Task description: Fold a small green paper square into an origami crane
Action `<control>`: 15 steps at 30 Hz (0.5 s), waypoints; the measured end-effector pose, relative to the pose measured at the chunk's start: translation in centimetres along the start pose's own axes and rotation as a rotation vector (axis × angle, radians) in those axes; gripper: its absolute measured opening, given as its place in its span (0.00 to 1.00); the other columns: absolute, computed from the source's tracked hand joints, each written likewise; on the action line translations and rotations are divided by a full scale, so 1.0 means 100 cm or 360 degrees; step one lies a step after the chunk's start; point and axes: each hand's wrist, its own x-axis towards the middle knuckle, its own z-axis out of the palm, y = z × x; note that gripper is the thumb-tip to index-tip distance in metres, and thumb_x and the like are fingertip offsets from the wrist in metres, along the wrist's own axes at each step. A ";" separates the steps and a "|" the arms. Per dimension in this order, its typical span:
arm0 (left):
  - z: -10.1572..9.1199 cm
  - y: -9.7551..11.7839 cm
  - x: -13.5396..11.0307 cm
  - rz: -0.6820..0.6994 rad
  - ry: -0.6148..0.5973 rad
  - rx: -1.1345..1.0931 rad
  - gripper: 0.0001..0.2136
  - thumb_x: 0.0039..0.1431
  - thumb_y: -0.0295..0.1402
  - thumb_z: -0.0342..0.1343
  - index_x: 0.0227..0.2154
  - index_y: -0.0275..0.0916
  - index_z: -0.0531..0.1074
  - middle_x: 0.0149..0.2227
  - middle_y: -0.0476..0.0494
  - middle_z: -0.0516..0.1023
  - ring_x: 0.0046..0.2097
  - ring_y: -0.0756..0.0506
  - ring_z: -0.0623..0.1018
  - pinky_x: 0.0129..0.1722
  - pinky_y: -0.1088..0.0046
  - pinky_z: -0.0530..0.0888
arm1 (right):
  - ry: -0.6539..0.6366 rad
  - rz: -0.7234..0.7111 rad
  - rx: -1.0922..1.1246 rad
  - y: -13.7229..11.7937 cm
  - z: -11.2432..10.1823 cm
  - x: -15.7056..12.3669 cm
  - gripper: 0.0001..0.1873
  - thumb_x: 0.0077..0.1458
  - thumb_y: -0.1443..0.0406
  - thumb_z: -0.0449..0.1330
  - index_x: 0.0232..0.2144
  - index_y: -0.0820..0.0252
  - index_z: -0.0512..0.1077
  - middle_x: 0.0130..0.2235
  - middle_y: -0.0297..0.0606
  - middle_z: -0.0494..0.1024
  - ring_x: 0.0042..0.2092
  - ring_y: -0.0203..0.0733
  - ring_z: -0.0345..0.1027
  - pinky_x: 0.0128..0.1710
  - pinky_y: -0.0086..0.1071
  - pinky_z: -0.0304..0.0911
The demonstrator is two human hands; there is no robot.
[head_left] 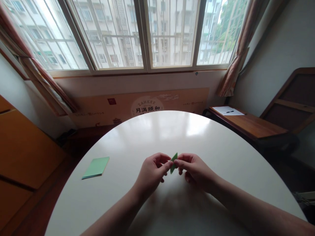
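A small folded piece of green paper (pixel 174 163) is held up between my two hands, over the near middle of the table. My left hand (pixel 154 168) pinches its left side between thumb and fingers. From the other side, my right hand (pixel 193 167) pinches the paper's right side with thumb and forefinger. The paper looks like a narrow diamond with pointed top and bottom ends; its inner folds are hidden by my fingertips. To the left lies a stack of square green paper sheets (pixel 96 167), apart from both hands.
The round white table (pixel 152 134) has a curved far edge. Beyond it, a printed orange banner (pixel 177 100) lines the wall under the windows. At the right stands a wooden side table (pixel 258 124) with white paper (pixel 225 110) and a pen (pixel 229 112) on it.
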 end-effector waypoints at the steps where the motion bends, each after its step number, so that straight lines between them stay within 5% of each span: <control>1: 0.000 0.000 0.000 0.0057 0.0055 0.0034 0.12 0.54 0.39 0.63 0.34 0.35 0.78 0.28 0.42 0.80 0.27 0.46 0.77 0.17 0.77 0.72 | 0.0012 -0.0014 0.0008 0.000 0.000 0.000 0.17 0.47 0.54 0.71 0.30 0.62 0.78 0.28 0.35 0.74 0.27 0.34 0.62 0.17 0.23 0.52; 8: 0.001 0.004 -0.007 0.0522 0.0297 0.0381 0.04 0.56 0.33 0.63 0.31 0.40 0.81 0.29 0.44 0.81 0.29 0.46 0.78 0.22 0.76 0.73 | 0.0031 -0.0100 0.0134 0.000 0.005 -0.006 0.14 0.51 0.56 0.69 0.30 0.62 0.78 0.31 0.38 0.75 0.29 0.36 0.64 0.17 0.23 0.55; 15: 0.002 0.009 -0.013 0.0686 0.0325 0.0380 0.03 0.56 0.32 0.64 0.29 0.40 0.80 0.32 0.43 0.82 0.30 0.46 0.79 0.22 0.77 0.72 | -0.0021 -0.0149 0.0120 -0.007 0.012 -0.015 0.13 0.50 0.57 0.70 0.30 0.61 0.79 0.27 0.36 0.73 0.28 0.36 0.64 0.19 0.24 0.57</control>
